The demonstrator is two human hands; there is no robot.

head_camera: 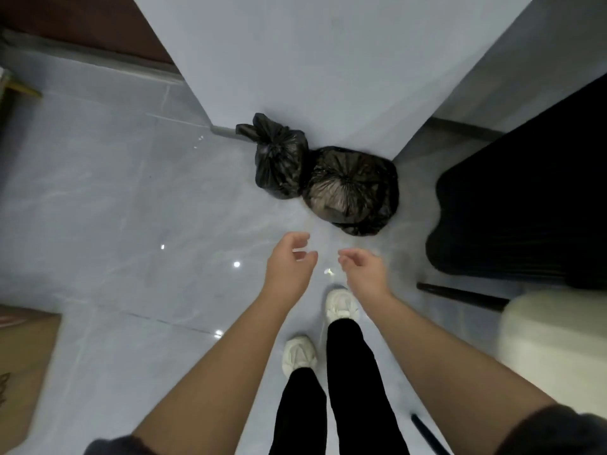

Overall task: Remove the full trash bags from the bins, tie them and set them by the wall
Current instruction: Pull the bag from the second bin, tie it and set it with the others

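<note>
Two tied black trash bags stand on the floor against the foot of a pale wall (328, 60). The smaller bag (279, 159) has its knot ears sticking up at the left. The larger bag (353, 190) sits to its right, its gathered top facing me. My left hand (290, 262) and my right hand (363, 269) hover side by side just short of the larger bag. Both have loosely curled fingers and hold nothing. Neither hand touches a bag.
A black mat (525, 205) lies on the glossy grey tiles at the right, beside a pale rounded seat (555, 343). A cardboard box (23, 362) sits at the lower left. My white shoes (341, 305) stand below the hands.
</note>
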